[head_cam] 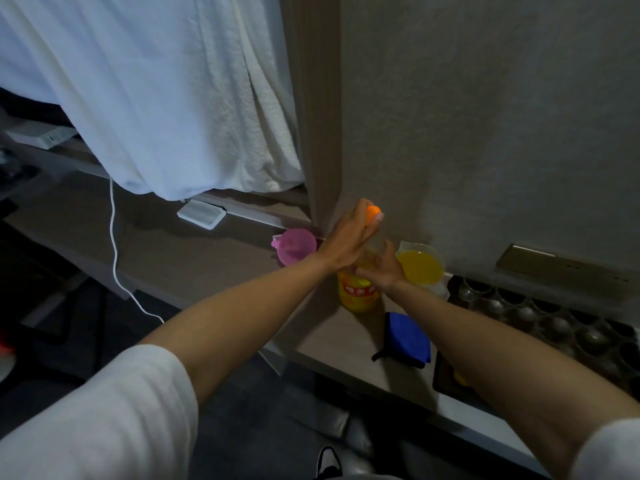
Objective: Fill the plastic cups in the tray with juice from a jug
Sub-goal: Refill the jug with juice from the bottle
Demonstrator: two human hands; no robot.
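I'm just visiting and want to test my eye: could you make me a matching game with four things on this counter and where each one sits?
Things:
1. orange cap
2. pink jug
3. blue cloth
4. clear jug of yellow juice

Places:
A. lying on the counter nearer the person than the bottle
B. against the wall, right of the juice bottle
C. at the fingertips of the left hand
D. left of the bottle, beyond the left wrist

Pairs: 1-C, 2-D, 3-A, 4-B
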